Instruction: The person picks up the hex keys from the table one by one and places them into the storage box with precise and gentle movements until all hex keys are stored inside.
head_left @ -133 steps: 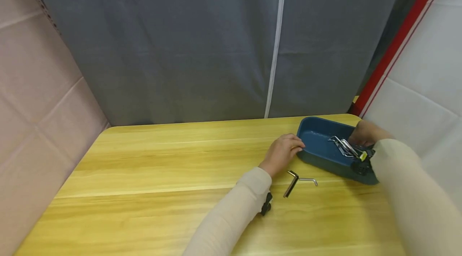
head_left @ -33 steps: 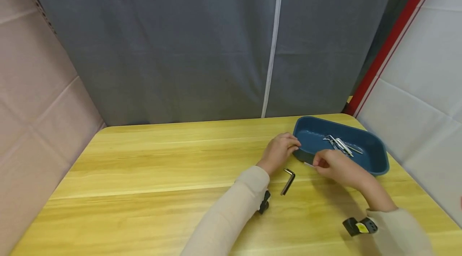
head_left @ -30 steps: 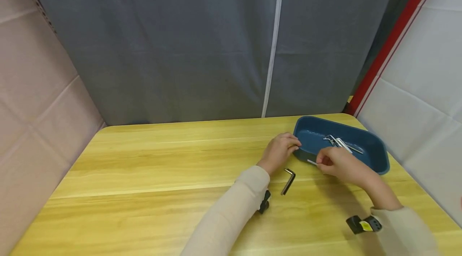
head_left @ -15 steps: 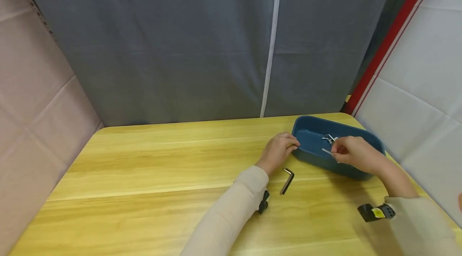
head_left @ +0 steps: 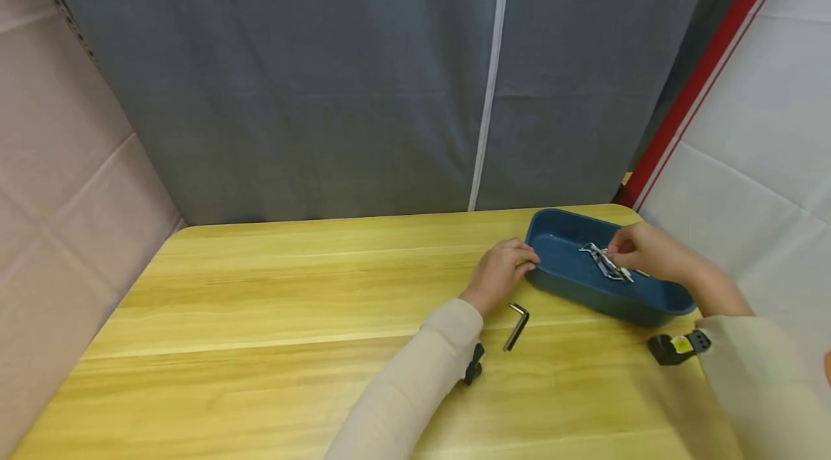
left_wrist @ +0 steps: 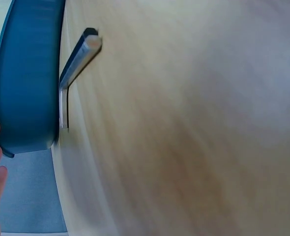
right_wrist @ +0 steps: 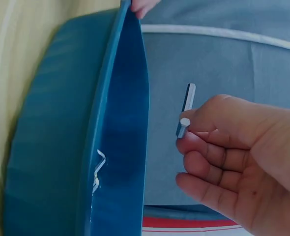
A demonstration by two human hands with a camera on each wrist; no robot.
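A blue tray (head_left: 649,305) stands at the table's back right with several silver hex keys (head_left: 604,262) lying in it. My left hand (head_left: 527,262) grips the tray's left rim, and a fingertip shows over the rim (right_wrist: 130,98) in the right wrist view. My right hand (head_left: 617,247) hovers over the tray and pinches a small silver hex key (right_wrist: 186,110) between thumb and fingers (right_wrist: 204,157). A dark hex key (head_left: 517,325) lies on the table just in front of my left hand. It also lies beside the tray wall (left_wrist: 27,83) as the dark hex key (left_wrist: 76,64).
The wooden table (head_left: 292,316) stretches wide to the left. A grey curtain (head_left: 389,85) hangs behind it, a padded wall stands on the left and a white panel with a red strip on the right. Wrist cameras (head_left: 678,346) sit on both sleeves.
My right hand has lifted the small silver hex key from the table in front of the tray and carried it back over the tray. My left hand has stayed on the rim.
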